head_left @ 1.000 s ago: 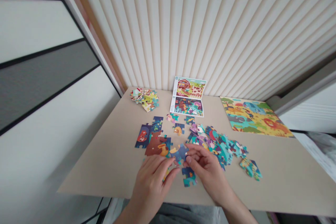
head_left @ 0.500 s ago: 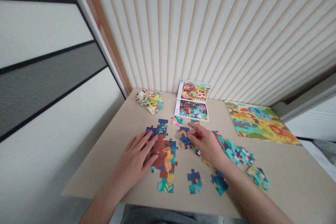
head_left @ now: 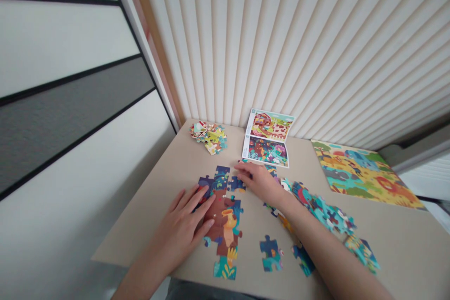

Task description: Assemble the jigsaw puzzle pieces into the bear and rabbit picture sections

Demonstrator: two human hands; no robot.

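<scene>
Currently, left hand [head_left: 183,220]: palm down, fingers fanned wide over the bear section's left edge; nothing pinched.
Right hand [head_left: 258,180]: fingers bent, grip narrow, tips at a dark blue piece; whether it is pinched or just touched, cannot tell.
Bear section [head_left: 215,218]: flat, partly under left fingertips, rest of it running right of them and nearer the person.
Dark blue piece [head_left: 236,184]: at right fingertips, just beside the section's upper right; locked or not, cannot tell.
Handling: looks like card, so likely light and stiff, slides easily; knobs probably bend or fray if forced.
Where to hold: single piece by opposite straight edges, off the knobs; section pressed flat, since lifting by one corner could split the joints.
Loose joined pieces [head_left: 270,254]: right of left hand, nearer the person than right hand.
Heap of pieces [head_left: 323,211]: right of right hand, beyond the forearm.
Picture sheet [head_left: 269,137]: standing folded, just beyond right hand.
Second pile [head_left: 210,137]: beyond left hand, well apart.
Animal puzzle [head_left: 365,173]: flat, far right of both grips, untouched.
</scene>
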